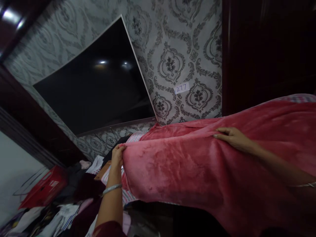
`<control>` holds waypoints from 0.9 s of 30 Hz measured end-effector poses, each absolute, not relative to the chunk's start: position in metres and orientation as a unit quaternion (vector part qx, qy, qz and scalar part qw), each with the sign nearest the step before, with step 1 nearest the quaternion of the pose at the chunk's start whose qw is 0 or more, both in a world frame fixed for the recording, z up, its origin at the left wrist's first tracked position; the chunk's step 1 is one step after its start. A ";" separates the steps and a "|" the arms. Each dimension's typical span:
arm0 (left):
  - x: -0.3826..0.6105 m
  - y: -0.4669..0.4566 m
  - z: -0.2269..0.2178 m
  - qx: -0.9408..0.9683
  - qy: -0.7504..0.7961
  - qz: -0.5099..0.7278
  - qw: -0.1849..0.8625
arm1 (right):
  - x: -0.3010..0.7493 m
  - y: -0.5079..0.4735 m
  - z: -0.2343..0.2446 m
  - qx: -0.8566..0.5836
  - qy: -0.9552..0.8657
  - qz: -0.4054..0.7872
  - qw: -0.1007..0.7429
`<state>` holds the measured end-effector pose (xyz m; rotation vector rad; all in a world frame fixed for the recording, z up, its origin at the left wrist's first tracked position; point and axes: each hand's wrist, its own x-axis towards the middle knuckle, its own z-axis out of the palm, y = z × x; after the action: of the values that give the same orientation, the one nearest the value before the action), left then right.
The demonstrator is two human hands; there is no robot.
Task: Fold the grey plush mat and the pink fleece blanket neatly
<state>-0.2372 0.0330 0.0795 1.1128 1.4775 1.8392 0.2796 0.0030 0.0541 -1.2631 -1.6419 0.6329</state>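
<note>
1 pink blanket [197, 164]; 2 hands: L hand [118, 156], R hand [233, 137]; 1 TV [98, 85]; 1 paper label [182, 88]; 1 red basket [44, 191].

One cam, head-worn, looking fwd & a bit down twd the patterned wallpaper wall [172, 39] w/ the TV [98, 85]. View is rolled, so TV & wall lines sit slanted. Very near the pink fleece blanket [187, 168], which fills lower right of frame; clothes pile [61, 210] lower left, farther off.
</note>
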 end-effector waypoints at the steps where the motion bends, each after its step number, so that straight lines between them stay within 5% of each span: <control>1: -0.237 0.032 0.080 0.415 0.547 0.677 0.266 | 0.280 0.002 0.054 -0.519 -0.664 0.262 0.469; 8: -0.233 0.011 0.088 0.443 0.527 0.682 0.245 | 0.288 0.000 0.052 -0.527 -0.688 0.192 0.461; 17: -0.204 -0.032 0.110 0.493 0.533 0.687 0.007 | 0.296 -0.015 0.038 -0.509 -0.687 -0.098 0.509; 27: -0.174 -0.065 0.156 0.496 0.475 0.713 -0.141 | 0.327 -0.049 0.103 -0.490 -0.655 -0.187 0.544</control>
<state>-0.1741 -0.0654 0.1563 1.7145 1.6440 2.4670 0.3274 -0.0492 0.1028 -1.1622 -1.5555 -0.4430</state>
